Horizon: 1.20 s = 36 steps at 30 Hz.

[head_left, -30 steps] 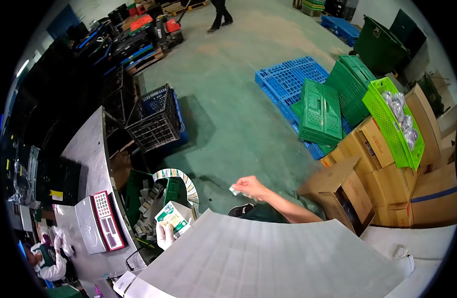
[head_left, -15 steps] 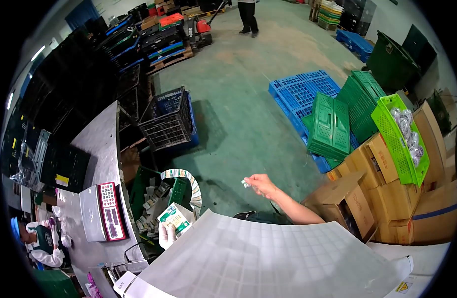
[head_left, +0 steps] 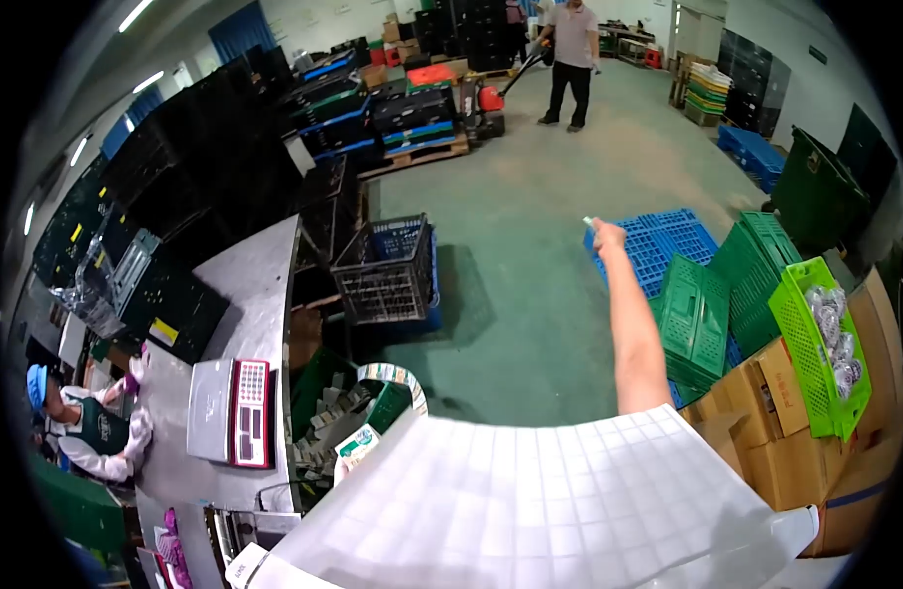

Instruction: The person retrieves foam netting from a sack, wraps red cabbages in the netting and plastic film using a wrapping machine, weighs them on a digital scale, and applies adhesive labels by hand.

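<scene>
My right hand [head_left: 608, 239] is stretched far forward at the end of a raised bare arm. Its fingers are closed on a small white-and-green piece [head_left: 590, 224], too small to name. At lower left, my gloved left hand [head_left: 344, 470] shows only in part, the rest hidden by a pale grid-marked sheet [head_left: 530, 491]. A white-and-green printed label pack [head_left: 357, 445] is in its grip. Beside it a long printed label strip [head_left: 404, 375] curves up and over. Under the strip, a green crate [head_left: 319, 376] holds several small bundled pieces.
A red-and-white scale [head_left: 251, 412] stands on the metal table [head_left: 260, 265] to the left, where a co-worker [head_left: 98, 427] sits. A black crate [head_left: 384, 280] lies ahead. Blue pallets [head_left: 672, 239], green crates [head_left: 695, 304] and cardboard boxes [head_left: 766, 402] line the right. A person [head_left: 571, 64] stands beyond.
My right arm has swung forward and to the right, with the small piece still in the fingers. My view has tilted up, and the sheet covers more of my left hand.
</scene>
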### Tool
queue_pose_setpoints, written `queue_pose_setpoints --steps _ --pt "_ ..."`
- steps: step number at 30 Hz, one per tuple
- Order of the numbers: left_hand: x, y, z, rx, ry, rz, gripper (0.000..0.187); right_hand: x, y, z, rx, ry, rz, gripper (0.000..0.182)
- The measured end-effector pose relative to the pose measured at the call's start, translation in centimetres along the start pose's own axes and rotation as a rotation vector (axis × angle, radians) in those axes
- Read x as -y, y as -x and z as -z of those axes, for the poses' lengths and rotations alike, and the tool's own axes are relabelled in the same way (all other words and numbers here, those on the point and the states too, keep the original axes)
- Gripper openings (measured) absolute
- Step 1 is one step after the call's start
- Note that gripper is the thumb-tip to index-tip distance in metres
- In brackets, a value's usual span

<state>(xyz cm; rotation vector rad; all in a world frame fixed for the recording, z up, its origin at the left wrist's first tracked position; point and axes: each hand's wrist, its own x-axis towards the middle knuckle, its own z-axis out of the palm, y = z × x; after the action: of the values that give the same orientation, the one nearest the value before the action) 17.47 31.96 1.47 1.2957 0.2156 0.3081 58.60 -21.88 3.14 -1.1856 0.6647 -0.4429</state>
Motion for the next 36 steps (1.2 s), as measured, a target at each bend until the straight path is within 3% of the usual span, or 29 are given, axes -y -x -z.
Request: queue_pose_setpoints --steps 5,7,9,14,21,27,36 --pt "-0.7 2.0 0.3 -0.092 -0.036 -0.036 0.034 -7.6 7.1 4.2 0.272 -0.003 -0.218 0.022" --pt "-1.6 2.7 -1.2 -0.206 -0.020 -0.018 0.034 -14.9 9.4 6.9 0.307 0.161 -0.374 0.029" --pt "-2.5 3.1 -2.9 -0.303 0.043 0.010 0.033 -18.4 14.2 9.2 0.408 0.029 -0.663 0.021" --pt "-1.7 2.3 -3.6 -0.307 0.144 0.011 0.035 -22.1 23.5 10.2 0.396 -0.008 -0.927 0.019" --pt "-2.3 1.8 -4.5 -0.312 0.128 0.083 0.033 -22.9 28.8 11.0 0.456 0.084 -0.962 0.020" --pt "-2.0 1.9 -3.9 -0.300 0.102 0.069 0.034 -23.1 29.4 11.1 0.502 0.205 -0.964 0.034" --pt "0.3 2.5 -0.5 -0.306 0.164 0.085 0.037 -23.2 30.2 9.5 0.537 0.243 -0.976 0.030"
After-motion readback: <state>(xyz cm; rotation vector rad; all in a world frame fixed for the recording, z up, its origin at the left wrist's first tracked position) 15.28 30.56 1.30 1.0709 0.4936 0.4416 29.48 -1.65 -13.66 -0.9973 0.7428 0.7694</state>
